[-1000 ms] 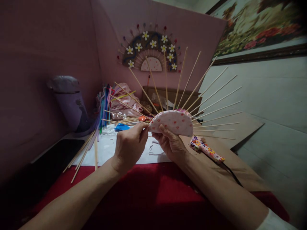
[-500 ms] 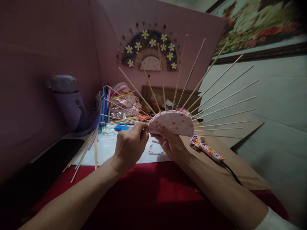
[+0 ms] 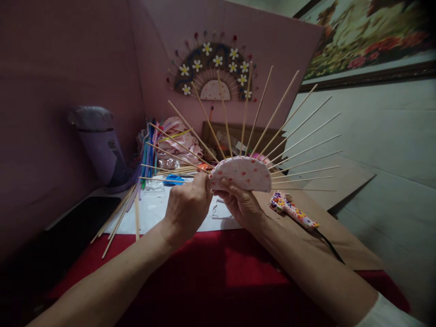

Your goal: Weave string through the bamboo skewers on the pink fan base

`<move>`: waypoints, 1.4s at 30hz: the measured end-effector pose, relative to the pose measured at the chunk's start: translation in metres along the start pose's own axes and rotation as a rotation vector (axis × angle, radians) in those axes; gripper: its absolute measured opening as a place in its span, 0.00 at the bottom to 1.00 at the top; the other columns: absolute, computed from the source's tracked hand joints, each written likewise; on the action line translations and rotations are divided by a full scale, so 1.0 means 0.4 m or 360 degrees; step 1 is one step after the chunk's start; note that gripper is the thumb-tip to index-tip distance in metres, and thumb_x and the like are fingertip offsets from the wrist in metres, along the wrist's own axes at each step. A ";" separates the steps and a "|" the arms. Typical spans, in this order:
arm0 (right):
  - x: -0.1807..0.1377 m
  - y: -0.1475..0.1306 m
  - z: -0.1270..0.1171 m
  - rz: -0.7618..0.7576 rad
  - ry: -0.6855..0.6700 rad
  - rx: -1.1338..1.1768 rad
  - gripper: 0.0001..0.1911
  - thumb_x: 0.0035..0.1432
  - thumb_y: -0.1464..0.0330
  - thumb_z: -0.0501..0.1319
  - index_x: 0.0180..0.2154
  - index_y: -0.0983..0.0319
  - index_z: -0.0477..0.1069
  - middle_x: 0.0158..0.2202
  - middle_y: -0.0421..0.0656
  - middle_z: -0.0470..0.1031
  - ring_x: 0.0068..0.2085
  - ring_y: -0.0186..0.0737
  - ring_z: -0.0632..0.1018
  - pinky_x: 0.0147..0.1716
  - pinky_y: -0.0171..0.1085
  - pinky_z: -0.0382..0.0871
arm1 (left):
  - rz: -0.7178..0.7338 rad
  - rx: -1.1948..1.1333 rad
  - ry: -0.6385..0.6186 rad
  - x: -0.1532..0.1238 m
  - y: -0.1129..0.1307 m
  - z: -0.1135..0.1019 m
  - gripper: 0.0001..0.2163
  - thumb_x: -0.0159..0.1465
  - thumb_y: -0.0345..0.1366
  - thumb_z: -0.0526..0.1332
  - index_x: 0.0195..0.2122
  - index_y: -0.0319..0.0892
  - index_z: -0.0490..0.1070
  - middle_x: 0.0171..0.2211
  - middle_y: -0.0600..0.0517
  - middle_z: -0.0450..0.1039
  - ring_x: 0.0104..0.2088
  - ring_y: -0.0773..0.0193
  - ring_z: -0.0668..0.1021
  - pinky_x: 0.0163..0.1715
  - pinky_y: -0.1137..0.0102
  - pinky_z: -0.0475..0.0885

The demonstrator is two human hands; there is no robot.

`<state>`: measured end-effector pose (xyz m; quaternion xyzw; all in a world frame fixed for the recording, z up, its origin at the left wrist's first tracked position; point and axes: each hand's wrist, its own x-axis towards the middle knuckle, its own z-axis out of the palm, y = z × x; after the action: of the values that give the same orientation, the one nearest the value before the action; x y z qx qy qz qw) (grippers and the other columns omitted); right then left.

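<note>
Between my hands is a half-round piece covered in pale pink fabric with small reddish prints (image 3: 250, 174). Several thin wooden sticks (image 3: 245, 111) fan out from its curved edge. My right hand (image 3: 240, 202) grips the piece from below, thumb on the front face and fingers behind. At the left corner, my left hand (image 3: 189, 204) is closed, its fingertips pinched against the edge near the lowest left sticks. Exactly what those fingertips pinch is hidden behind the hand.
A flower-patterned glue gun (image 3: 294, 210) with a black cord lies on brown cardboard (image 3: 340, 245) at right. Loose sticks (image 3: 117, 220) and coloured pipe cleaners (image 3: 146, 156) lie at left, near a purple bin (image 3: 102, 152). A finished flowered fan (image 3: 213, 59) hangs on the pink board behind.
The half-round piece has turned slightly, so the right-hand sticks look shorter and their tips sit further left. Both hands keep their hold.
</note>
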<state>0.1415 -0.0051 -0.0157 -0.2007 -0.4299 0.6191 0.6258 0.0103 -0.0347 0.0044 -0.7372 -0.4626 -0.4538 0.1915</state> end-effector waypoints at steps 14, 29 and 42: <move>0.010 -0.022 -0.019 -0.0047 0.0017 0.0214 0.10 0.46 0.70 0.68 0.34 0.61 0.73 0.31 0.38 0.78 0.31 0.32 0.77 0.28 0.30 0.73 | 0.0006 0.0103 0.0380 0.016 -0.018 -0.022 0.05 0.62 0.33 0.52 0.31 0.40 0.65 0.15 0.58 0.60 0.14 0.70 0.64 0.18 0.73 0.53; 0.010 -0.014 -0.019 -0.0026 -0.0022 0.0223 0.10 0.47 0.71 0.67 0.35 0.60 0.73 0.31 0.38 0.77 0.31 0.32 0.76 0.30 0.31 0.72 | 0.0162 0.0020 0.0143 -0.001 -0.005 -0.001 0.08 0.62 0.32 0.53 0.32 0.37 0.70 0.15 0.55 0.69 0.15 0.69 0.71 0.17 0.74 0.58; 0.000 -0.015 -0.012 0.0030 -0.0045 0.0162 0.08 0.44 0.70 0.68 0.31 0.62 0.74 0.29 0.38 0.76 0.30 0.32 0.75 0.27 0.30 0.71 | 0.0167 0.0095 0.0061 0.001 -0.006 -0.001 0.10 0.62 0.32 0.51 0.30 0.36 0.71 0.14 0.53 0.68 0.15 0.66 0.71 0.18 0.73 0.59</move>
<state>0.1489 -0.0045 -0.0137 -0.1638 -0.4046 0.6488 0.6233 0.0080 -0.0335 0.0043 -0.7455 -0.4330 -0.4432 0.2456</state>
